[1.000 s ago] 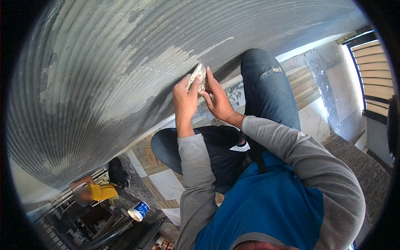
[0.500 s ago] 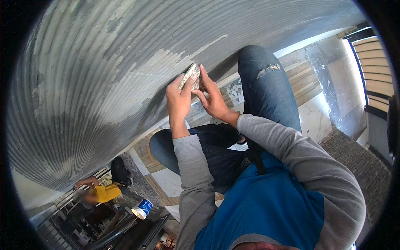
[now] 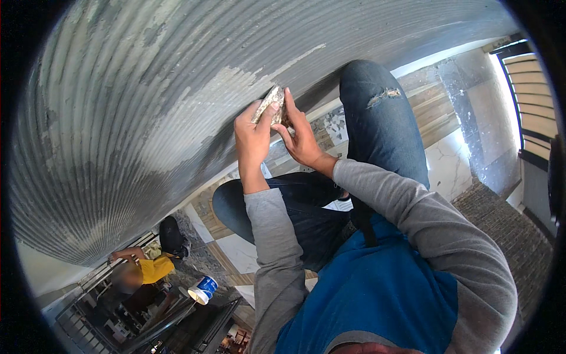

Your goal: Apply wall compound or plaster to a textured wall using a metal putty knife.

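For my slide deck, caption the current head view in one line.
Left hand and right hand grip a rough, pale, speckled block near a grey, ridged wall.

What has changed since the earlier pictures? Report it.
The left hand and right hand have shifted slightly left in the picture, carrying the speckled block; the view also moved a little. Nothing was taken or let go: both hands still hold the block by the ridged wall.
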Demonstrator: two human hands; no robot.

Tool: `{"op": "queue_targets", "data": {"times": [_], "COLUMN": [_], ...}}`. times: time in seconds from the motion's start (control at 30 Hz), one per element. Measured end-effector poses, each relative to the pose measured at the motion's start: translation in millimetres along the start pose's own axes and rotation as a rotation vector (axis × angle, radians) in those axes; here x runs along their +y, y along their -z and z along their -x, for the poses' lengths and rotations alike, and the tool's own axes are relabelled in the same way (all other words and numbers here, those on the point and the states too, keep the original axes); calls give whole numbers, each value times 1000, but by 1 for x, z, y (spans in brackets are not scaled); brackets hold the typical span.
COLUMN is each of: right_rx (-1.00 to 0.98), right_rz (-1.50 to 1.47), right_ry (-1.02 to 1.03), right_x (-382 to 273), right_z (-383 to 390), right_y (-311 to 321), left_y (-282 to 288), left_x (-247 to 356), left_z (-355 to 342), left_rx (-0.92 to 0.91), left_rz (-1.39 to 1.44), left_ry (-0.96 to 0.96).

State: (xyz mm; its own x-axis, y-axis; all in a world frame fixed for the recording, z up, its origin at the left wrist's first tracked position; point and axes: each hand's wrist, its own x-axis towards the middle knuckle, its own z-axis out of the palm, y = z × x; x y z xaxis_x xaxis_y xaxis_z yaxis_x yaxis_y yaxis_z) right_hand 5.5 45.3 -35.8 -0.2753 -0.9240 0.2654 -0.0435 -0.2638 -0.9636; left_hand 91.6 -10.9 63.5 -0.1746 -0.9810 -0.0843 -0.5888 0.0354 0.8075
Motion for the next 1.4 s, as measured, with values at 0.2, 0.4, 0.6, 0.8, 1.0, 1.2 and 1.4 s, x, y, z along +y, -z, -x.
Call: {"op": "queue_targets", "data": {"times": [0.2,0.4,0.6,0.8,1.0,1.2,1.4], "right_rx": [12,12,172,135,-165,-163,23], "right_rz": [-18,-25,-103,-138,69,136,119], "right_ry": [0,-10,-20,73,117,-38,18], "right_x": [0,3,12,4,-32,-31,-26], "right_z": [2,3,-11,0,7,15,10], "right_y": [-1,0,9,14,20,21,23], "left_y": [3,-2,-34,-39,4,-13,-27], "left_x": [5,6,31,44,15,7,15], "left_z": [1,1,-9,1,34,33,25], "left_rx": [-40,-5,4,56,188,206,180], "left_rz": [29,49,-14,-159,207,280,314], "left_ry": [28,25,-48,-108,131,82,39]}}
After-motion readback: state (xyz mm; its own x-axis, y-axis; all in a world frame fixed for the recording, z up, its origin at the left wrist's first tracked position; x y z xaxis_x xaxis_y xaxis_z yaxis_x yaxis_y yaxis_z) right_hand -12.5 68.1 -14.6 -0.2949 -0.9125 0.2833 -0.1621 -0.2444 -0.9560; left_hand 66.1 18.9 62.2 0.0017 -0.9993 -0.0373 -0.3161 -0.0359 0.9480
